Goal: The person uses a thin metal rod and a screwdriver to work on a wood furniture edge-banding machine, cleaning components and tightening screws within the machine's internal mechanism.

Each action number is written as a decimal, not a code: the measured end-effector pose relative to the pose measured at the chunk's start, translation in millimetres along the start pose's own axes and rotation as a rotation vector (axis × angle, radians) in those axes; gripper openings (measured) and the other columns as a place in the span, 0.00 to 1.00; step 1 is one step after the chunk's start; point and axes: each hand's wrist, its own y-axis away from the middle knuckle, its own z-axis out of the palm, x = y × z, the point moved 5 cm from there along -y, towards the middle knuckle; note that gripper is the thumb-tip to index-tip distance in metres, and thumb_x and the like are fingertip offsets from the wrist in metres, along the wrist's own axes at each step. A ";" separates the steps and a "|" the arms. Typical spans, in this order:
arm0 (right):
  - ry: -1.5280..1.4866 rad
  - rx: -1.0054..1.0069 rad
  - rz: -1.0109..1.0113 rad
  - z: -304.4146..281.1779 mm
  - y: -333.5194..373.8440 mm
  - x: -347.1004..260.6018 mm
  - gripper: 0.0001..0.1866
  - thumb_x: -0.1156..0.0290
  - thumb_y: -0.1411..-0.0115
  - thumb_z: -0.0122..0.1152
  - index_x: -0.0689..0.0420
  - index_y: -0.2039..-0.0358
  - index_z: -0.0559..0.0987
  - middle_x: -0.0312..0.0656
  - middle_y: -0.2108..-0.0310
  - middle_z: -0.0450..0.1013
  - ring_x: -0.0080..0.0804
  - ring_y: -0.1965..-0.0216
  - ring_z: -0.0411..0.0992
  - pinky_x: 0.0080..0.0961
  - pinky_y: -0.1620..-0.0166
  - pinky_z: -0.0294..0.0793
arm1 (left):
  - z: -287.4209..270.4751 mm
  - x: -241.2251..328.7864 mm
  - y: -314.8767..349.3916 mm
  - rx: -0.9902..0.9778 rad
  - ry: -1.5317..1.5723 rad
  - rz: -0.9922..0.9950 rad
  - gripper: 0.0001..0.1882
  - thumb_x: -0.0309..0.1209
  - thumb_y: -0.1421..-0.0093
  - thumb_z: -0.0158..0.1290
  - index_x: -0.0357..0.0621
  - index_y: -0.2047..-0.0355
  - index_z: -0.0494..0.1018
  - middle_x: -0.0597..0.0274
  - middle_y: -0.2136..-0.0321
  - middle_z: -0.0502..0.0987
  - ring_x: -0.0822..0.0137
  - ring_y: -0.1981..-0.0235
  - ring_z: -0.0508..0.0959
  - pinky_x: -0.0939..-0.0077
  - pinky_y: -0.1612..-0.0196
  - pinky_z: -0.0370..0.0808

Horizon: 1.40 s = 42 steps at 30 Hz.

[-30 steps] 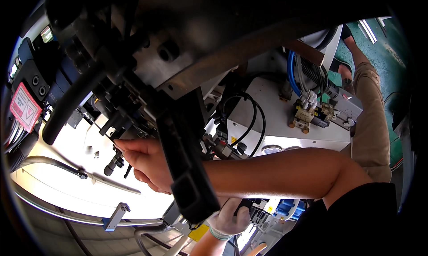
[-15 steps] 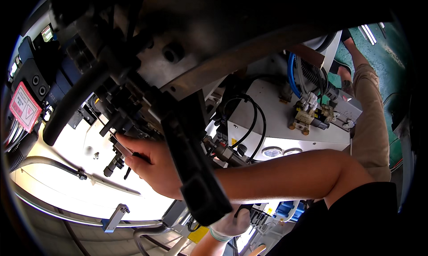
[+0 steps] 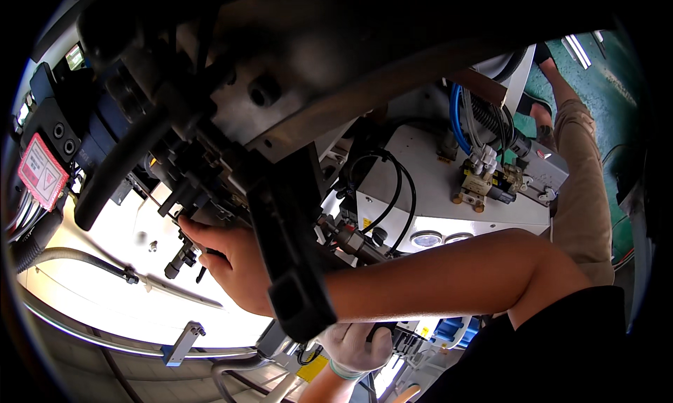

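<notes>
My right hand (image 3: 242,266) is bare and reaches in from the right, among the dark fittings (image 3: 210,192) of a machine. Its index finger stretches along the fittings and its thumb bends toward them. A small dark part shows between the two; the other fingers are hidden. A thick black lever (image 3: 287,263) crosses in front of the wrist. Low in the view, my left hand (image 3: 354,347) wears a pale glove. Its fingers curl round something dark, mostly hidden.
A grey cabinet (image 3: 449,168) carries brass valves (image 3: 477,185), gauges (image 3: 426,239) and looped black and blue hoses. A heavy metal plate (image 3: 336,108) overhangs the top. On the left are a black bar (image 3: 119,168) and a warning label (image 3: 43,171). Trousered legs (image 3: 582,185) show at right.
The black lever appears farther left and uncovers more of the gloved left hand. My right index finger and thumb have shifted slightly against the fittings; the left hand has barely moved.
</notes>
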 end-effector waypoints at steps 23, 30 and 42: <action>-0.025 -0.027 0.010 -10.6 -1.1 -4.3 0.25 0.72 0.24 0.51 0.47 0.28 0.69 0.43 0.76 0.75 0.30 0.78 0.71 0.35 0.69 0.72 | -1.1 -0.7 -2.9 -0.013 -0.036 0.048 0.19 0.38 0.43 0.49 0.39 0.63 0.85 0.53 0.53 0.81 0.51 0.51 0.78 0.52 0.46 0.70; 0.062 -0.166 0.220 -23.2 2.0 -20.5 0.25 0.73 0.26 0.53 0.48 0.29 0.71 0.48 0.67 0.81 0.34 0.71 0.77 0.35 0.64 0.76 | -4.1 3.7 -8.2 0.015 -0.081 0.052 0.18 0.35 0.48 0.51 0.41 0.63 0.85 0.56 0.58 0.83 0.58 0.56 0.81 0.60 0.52 0.73; 0.074 -0.001 -0.061 -15.2 9.8 -10.6 0.24 0.71 0.25 0.51 0.52 0.29 0.70 0.47 0.69 0.81 0.32 0.74 0.78 0.34 0.67 0.76 | -2.0 1.5 -1.6 0.028 -0.058 0.027 0.18 0.35 0.45 0.51 0.45 0.59 0.85 0.60 0.58 0.84 0.61 0.56 0.81 0.58 0.47 0.70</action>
